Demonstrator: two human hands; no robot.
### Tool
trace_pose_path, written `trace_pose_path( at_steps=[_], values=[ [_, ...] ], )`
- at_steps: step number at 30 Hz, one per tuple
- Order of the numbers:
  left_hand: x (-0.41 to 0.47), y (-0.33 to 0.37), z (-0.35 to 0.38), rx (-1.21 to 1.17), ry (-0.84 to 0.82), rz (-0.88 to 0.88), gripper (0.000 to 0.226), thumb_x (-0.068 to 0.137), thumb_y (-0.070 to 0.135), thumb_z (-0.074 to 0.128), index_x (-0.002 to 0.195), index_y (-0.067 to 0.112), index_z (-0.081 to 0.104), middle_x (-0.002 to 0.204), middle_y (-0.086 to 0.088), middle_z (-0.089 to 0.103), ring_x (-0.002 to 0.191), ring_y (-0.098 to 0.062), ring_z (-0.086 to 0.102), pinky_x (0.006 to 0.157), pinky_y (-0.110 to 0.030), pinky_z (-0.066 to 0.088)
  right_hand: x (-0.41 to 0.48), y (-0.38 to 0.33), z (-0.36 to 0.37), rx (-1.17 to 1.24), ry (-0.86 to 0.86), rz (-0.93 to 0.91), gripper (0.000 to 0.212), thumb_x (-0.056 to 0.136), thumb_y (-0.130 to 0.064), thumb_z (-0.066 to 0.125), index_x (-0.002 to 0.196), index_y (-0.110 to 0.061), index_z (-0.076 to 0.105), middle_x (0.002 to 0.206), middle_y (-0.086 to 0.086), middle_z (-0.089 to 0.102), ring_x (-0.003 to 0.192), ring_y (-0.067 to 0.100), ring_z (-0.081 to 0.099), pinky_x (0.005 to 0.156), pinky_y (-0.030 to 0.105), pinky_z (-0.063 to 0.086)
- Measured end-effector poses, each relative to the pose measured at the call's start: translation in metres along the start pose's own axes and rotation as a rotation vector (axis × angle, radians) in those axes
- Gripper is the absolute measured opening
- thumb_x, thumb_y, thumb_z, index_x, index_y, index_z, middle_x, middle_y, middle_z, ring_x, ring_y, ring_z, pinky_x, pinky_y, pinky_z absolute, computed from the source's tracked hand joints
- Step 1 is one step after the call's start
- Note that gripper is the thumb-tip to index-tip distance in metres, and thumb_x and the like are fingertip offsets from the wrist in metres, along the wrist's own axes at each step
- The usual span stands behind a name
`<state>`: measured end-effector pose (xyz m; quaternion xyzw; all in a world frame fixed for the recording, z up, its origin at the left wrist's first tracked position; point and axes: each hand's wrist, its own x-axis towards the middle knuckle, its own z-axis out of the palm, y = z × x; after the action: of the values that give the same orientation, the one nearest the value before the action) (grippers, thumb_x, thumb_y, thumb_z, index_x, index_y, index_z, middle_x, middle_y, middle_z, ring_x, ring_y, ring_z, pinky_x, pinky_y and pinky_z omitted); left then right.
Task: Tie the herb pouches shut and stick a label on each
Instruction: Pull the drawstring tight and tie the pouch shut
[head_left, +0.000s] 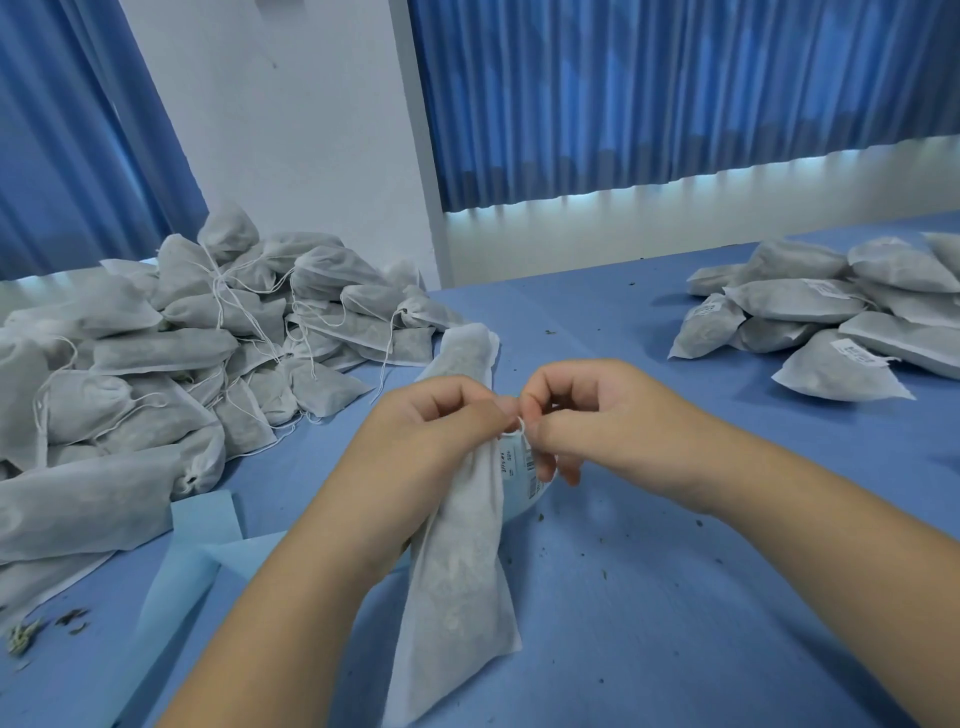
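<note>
White non-woven herb pouch (457, 571) held upright at frame centre above blue table (675, 571) | thin white drawstring (521, 427) pinched at its neck by left hand (431, 431) and right hand (587, 415) | step judged: knot being tied | next: knot to be drawn tight, label then applied

A long white fabric pouch (457, 561) filled with dried herbs stands tilted in the lower centre of the frame. The left hand (431, 431) grips its gathered neck. A thin white string (521, 427) loops at that neck, pinched by the right hand (582, 415). A printed label (527, 465) shows just behind the neck. A second pouch (462, 353) lies flat just above the hands. At left, a heap of pouches (156, 353) trails loose strings. At upper right, a stack of pouches (810, 312) carries white labels.
</note>
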<state>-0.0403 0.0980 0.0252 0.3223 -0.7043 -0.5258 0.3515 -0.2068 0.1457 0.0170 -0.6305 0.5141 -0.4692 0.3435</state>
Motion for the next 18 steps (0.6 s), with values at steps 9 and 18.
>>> trace_pose_path(
  at_steps=[9, 18],
  values=[
    [0.001, -0.002, 0.0, -0.13, 0.001, -0.038, 0.018, 0.068, 0.034, 0.079, 0.061, 0.023, 0.067, 0.063, 0.004, 0.054, 0.057, -0.01, 0.048, 0.059, -0.028, 0.036, -0.001, -0.009, 0.005, 0.15, 0.121, -0.057, 0.02, 0.08, -0.006, 0.075, 0.085, -0.009, 0.055, 0.066, 0.0, 0.065, 0.06, 0.018, 0.066, 0.052, 0.028, 0.05],
    [0.004, -0.009, 0.002, 0.236, 0.149, 0.118, 0.028, 0.087, 0.032, 0.067, 0.059, 0.028, 0.065, 0.054, 0.02, 0.053, 0.05, 0.001, 0.044, 0.051, -0.01, 0.034, -0.002, -0.009, 0.011, -0.104, 0.264, -0.062, 0.018, 0.082, -0.001, 0.064, 0.079, -0.017, 0.073, 0.057, -0.004, 0.063, 0.055, 0.009, 0.059, 0.056, 0.03, 0.053]
  ],
)
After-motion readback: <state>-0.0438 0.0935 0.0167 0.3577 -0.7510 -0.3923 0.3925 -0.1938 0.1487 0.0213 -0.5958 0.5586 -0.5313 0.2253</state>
